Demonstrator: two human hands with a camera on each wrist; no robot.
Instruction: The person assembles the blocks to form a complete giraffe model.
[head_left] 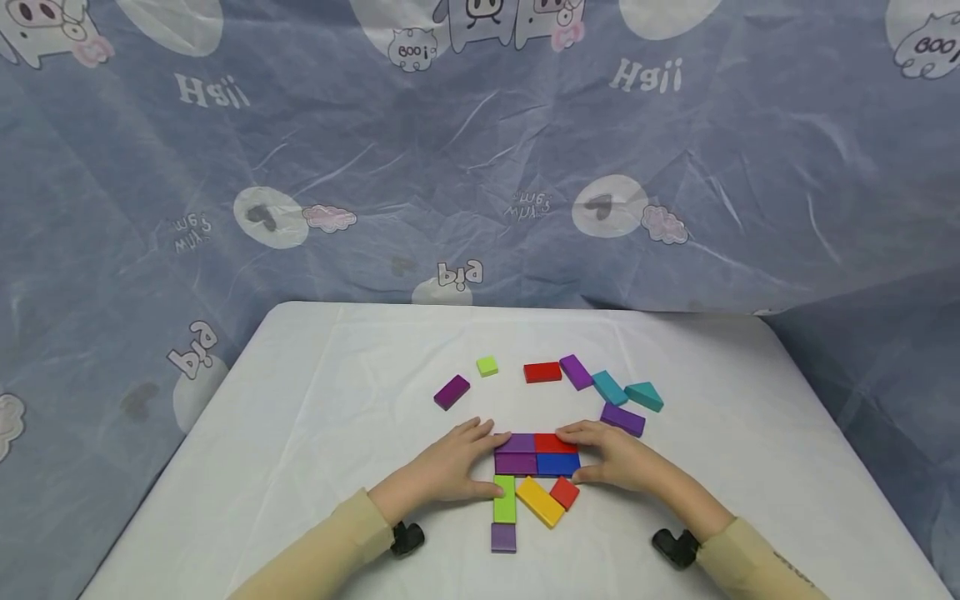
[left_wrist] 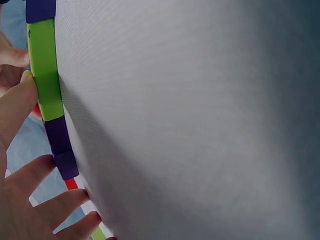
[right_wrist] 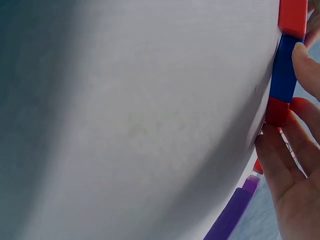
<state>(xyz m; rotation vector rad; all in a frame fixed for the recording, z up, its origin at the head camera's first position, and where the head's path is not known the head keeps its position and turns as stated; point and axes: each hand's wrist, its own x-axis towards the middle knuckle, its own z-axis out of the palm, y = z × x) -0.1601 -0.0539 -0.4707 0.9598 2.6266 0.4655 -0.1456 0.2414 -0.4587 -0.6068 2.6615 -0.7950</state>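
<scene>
Flat block layout sits near the front of the white desk [head_left: 337,400], between both hands. Two rows stacked: purple block [head_left: 517,443] and red block [head_left: 553,445] on the far side, dark purple block [head_left: 515,464] and blue block [head_left: 558,465] on the near side, edges touching. Green block [head_left: 506,510] runs nearward from the dark purple one; purple square [head_left: 503,538] butts its near end. Yellow block [head_left: 540,502] lies angled right of the green, small red block [head_left: 565,493] against its right side.

Left hand [head_left: 450,462]: fingers spread, thumb touching the green block, index at the purple block's outer end. Right hand [head_left: 618,457]: thumb apart from the fingers, at the blue block's right end, index at the red block. Neither hand pinches a piece.

Loose pieces lie beyond: dark plum block [head_left: 452,392], lime piece [head_left: 487,366], far red block [head_left: 542,372], two violet blocks [head_left: 576,372], teal block [head_left: 609,387], teal triangle [head_left: 645,396]. Printed blue-grey cloth [head_left: 450,150] hangs behind.
</scene>
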